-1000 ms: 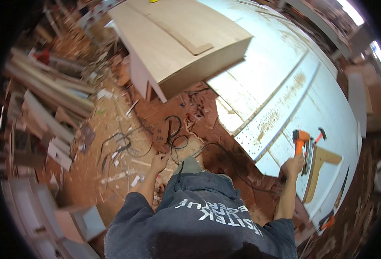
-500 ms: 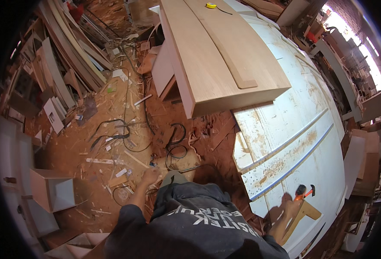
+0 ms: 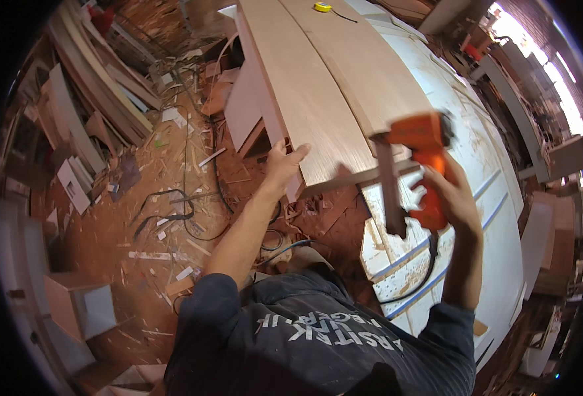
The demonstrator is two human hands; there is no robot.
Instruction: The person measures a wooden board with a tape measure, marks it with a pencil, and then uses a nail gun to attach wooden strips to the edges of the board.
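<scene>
A pale plywood box (image 3: 324, 99) with a long thin strip on top spans the upper middle. My left hand (image 3: 286, 162) grips its near left edge at the corner, fingers curled over it. My right hand (image 3: 450, 188) is wrapped around an orange nail gun (image 3: 418, 132), slightly blurred, held upright over the box's near right end. A black hose hangs from the tool's base. A yellow tape measure (image 3: 322, 6) lies on the far part of the box top.
A stained white work surface (image 3: 479, 224) stretches under and right of the box. Leaning boards (image 3: 87, 86) stand at upper left, small open boxes (image 3: 79, 310) at lower left. The floor (image 3: 153, 244) holds scraps and coiled cables; more panels (image 3: 539, 237) stand at right.
My right hand has lifted the nail gun from low on the white surface up to the box's end. My left hand has risen from over the floor onto the box's corner.
</scene>
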